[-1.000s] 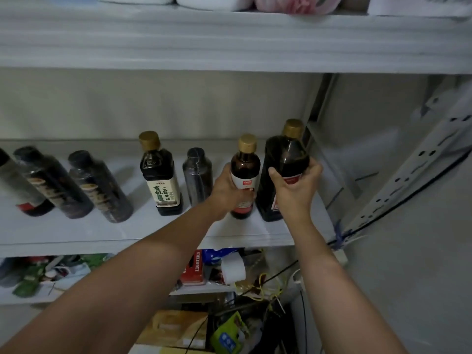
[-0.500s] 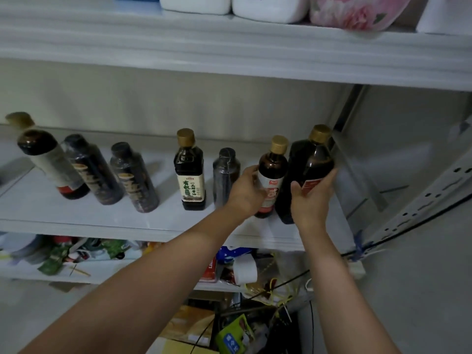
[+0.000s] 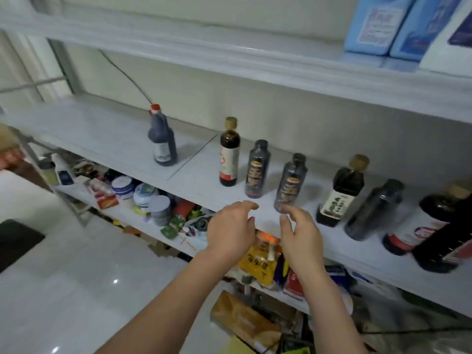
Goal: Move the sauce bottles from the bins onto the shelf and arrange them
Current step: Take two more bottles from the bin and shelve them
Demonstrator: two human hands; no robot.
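Sauce bottles (image 3: 256,168) stand upright along the shelf (image 3: 107,131), both hands, left (image 3: 231,229) and right (image 3: 300,236), empty with fingers spread just beside them; a careless reach could topple one.

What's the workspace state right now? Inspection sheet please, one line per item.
Surface: white middle shelf, left part bare.
Job's things: red-capped bottle standing alone; gold-capped bottle, two dark bottles, green-label bottle and more upright in a row to the right.
Clutter: jars and packets crowd the lower shelf; blue containers on the top shelf.
Grippers: left hand and right hand open, empty, at the shelf edge.
Cables: grey cable along the wall.
Surroundings: glossy white floor.
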